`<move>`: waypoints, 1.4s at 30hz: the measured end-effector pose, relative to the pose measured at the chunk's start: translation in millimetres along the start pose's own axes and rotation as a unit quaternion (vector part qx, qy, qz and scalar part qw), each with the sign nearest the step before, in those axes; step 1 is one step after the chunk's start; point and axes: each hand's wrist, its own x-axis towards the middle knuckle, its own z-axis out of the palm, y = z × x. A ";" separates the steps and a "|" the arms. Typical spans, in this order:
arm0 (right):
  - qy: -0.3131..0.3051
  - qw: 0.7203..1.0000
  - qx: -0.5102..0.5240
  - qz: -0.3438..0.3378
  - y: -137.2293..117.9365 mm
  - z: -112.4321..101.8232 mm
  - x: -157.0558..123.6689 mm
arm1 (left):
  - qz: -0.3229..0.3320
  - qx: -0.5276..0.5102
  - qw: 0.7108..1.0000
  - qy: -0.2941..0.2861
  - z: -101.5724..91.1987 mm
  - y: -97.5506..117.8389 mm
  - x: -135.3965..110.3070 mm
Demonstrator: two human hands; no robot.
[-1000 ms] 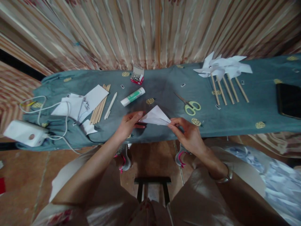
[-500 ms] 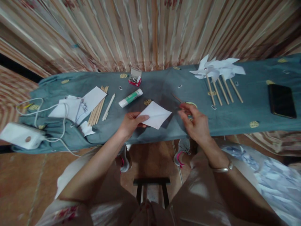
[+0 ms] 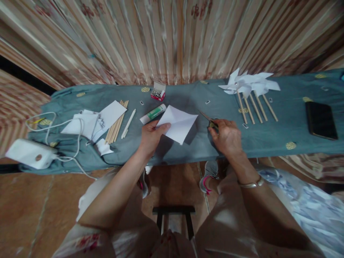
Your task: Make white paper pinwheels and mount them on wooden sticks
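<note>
Head view: a small red box [image 3: 158, 94] is seen near the far edge of the teal cloth [image 3: 268, 139], its white flap raised; shiny metal bits are held in it, too small to be told apart. A white paper square [image 3: 178, 123], flat and creased along a diagonal, is pinched at its near-left corner by the left hand [image 3: 150, 135], thumb on top and fingers closed beneath, and is held tilted just above the cloth at the middle of the table. The right hand [image 3: 228, 135] is curled shut over the handles of the scissors [image 3: 206, 117], just to the right of the paper; only the thin blades are left showing. A round glue stick [image 3: 153, 114] with a green label lies just behind the paper. Pale wooden sticks [image 3: 117, 121] are bundled to the left beside loose paper scraps [image 3: 86, 123]. Folded white pinwheels [image 3: 248, 84] on wooden stems are laid at the far right, near a flat black phone [image 3: 321, 120]
</note>
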 end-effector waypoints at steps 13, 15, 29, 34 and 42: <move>-0.059 0.972 0.191 0.123 11.0 -2.5 8.1 | 0.033 0.000 0.999 0.036 -8.8 11.9 6.9; -0.087 0.906 0.373 0.180 2.9 -1.9 6.0 | 0.044 0.004 0.998 0.048 -11.8 13.9 9.1; -0.340 0.649 0.671 0.113 -62.6 -23.7 -26.9 | 0.077 0.000 0.993 0.088 -20.8 23.5 16.2; -0.364 0.659 0.657 0.039 -68.3 -23.6 -29.3 | 0.062 0.007 0.994 0.087 -17.2 18.6 14.7; -0.343 0.658 0.667 0.071 -73.6 -24.1 -27.7 | 0.044 0.023 0.996 0.081 -10.9 14.8 12.5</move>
